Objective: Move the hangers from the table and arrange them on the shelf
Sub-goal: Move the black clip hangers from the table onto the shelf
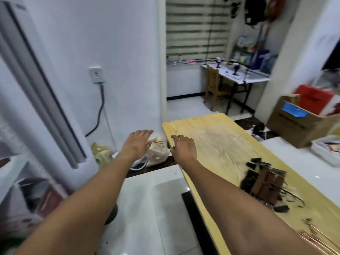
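Observation:
A pile of dark brown clip hangers (265, 183) lies on the light wooden table (217, 142), toward its right side. A few copper-coloured wire hangers (312, 236) lie at the table's near right edge. My left hand (137, 142) reaches forward, off the table's left side, above the floor, fingers straight and holding nothing. My right hand (183, 146) hovers over the table's left edge, fingers loosely spread and empty. Both hands are well left of the hangers. A white shelf (12, 173) shows blurred at the left edge.
Plastic bags (156, 153) sit on the floor by the wall under a socket with a cable (96, 75). A cardboard box (298, 124) and a white tray (325, 151) stand to the right. A small desk and wooden chair (215, 85) are at the back.

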The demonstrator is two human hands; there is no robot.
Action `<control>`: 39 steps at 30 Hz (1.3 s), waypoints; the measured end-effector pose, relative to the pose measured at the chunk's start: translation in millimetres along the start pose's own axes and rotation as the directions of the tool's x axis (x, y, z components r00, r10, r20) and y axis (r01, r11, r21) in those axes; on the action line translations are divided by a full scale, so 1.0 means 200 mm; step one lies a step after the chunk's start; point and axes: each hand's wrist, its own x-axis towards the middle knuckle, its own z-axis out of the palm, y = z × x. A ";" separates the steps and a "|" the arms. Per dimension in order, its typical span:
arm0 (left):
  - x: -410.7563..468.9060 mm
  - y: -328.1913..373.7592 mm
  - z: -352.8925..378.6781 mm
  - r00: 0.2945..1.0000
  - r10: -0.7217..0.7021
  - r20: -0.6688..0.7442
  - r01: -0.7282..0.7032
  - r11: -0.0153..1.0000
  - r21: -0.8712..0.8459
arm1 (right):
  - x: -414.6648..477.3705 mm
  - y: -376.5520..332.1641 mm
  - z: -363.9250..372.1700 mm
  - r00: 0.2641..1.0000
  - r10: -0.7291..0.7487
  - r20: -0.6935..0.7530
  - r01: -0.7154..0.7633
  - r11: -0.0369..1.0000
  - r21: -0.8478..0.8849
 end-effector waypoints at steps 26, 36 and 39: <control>0.84 0.91 0.43 0.732 0.675 0.097 -0.653 0.735 -0.182 | -0.27 0.94 -0.02 0.648 0.758 -0.080 -0.761 0.639 -0.113; 0.98 1.29 0.57 0.580 0.810 0.088 -0.777 0.583 -0.237 | -0.31 1.22 0.11 0.502 0.853 -0.141 -0.864 0.502 -0.039; 1.04 1.38 0.62 0.542 0.831 0.124 -0.801 0.556 -0.222 | -0.27 1.30 0.14 0.485 0.862 -0.145 -0.874 0.485 -0.043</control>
